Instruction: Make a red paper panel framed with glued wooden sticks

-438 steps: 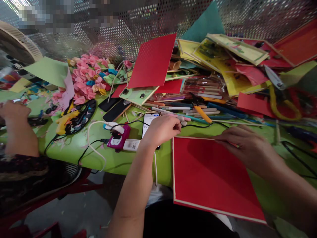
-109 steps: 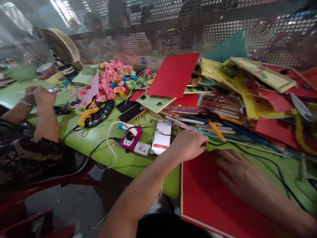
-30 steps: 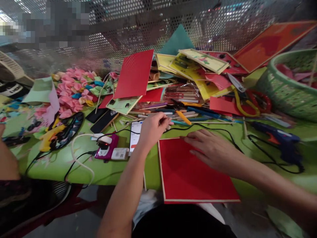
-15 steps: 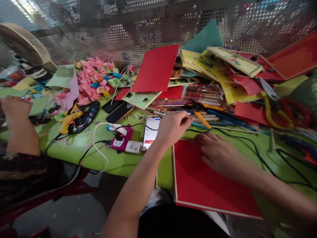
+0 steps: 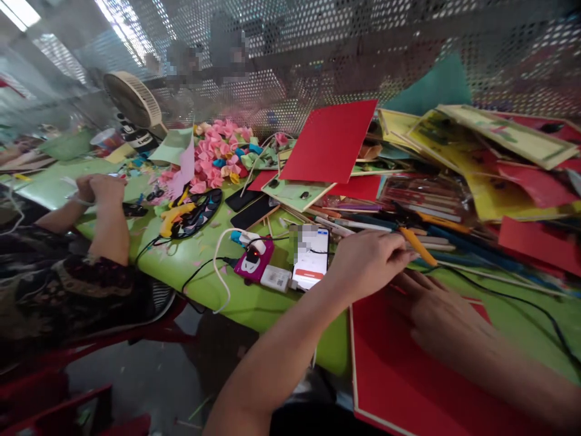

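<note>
My left hand is over the top edge of a red board with a pale wooden border. Its fingers are pressed together, and whatever is between them is too small to make out. Flat on the board lies my right hand, fingers stretched towards the top edge and just below my left fingertips. An orange-handled tool is right beside my left fingers. Left of my left wrist, a lit phone rests on the green table.
A purple power strip with cables sits left of the phone. Beyond are a yellow glue gun, pink paper flowers, a leaning red sheet and piled cards. Another person's hands are at the left.
The view has turned left, so everything appears further right. My left hand has shifted right, uncovering more of the phone. Both hands of the other person now show.
</note>
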Motion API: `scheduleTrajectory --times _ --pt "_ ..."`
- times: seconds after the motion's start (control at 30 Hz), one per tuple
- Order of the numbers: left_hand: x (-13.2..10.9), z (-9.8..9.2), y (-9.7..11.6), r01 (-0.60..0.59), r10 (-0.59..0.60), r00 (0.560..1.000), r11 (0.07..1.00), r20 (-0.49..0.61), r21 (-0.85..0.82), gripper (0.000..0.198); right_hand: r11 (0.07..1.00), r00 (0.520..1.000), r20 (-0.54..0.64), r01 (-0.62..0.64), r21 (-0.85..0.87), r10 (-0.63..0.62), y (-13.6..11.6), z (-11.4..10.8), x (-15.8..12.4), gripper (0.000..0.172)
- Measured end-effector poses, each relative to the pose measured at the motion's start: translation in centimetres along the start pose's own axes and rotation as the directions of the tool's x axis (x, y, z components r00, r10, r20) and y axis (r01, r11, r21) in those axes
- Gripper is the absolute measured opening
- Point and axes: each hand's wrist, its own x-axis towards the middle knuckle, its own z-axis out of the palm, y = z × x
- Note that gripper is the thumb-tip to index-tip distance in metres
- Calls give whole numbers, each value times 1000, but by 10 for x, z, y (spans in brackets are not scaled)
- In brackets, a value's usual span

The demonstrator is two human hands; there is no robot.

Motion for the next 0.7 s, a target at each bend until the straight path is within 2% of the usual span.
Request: scheduleTrajectory --times 0.17,0.33,0.43,0.7 --pt "-2 2 3 -52 52 999 999 10 16 25 999 996 -86 13 32 -10 3 15 -10 58" --pt "-4 2 5 -106 106 994 994 -15 6 26 999 995 -101 26 21 -23 5 23 -16 62" --pt "-5 2 6 -113 113 994 994 -13 4 28 998 995 -96 25 49 -20 3 21 -14 68" --pt "-2 -2 5 -40 38 998 999 54 25 23 1000 997 -75 3 7 -2 -4 5 -5 62"
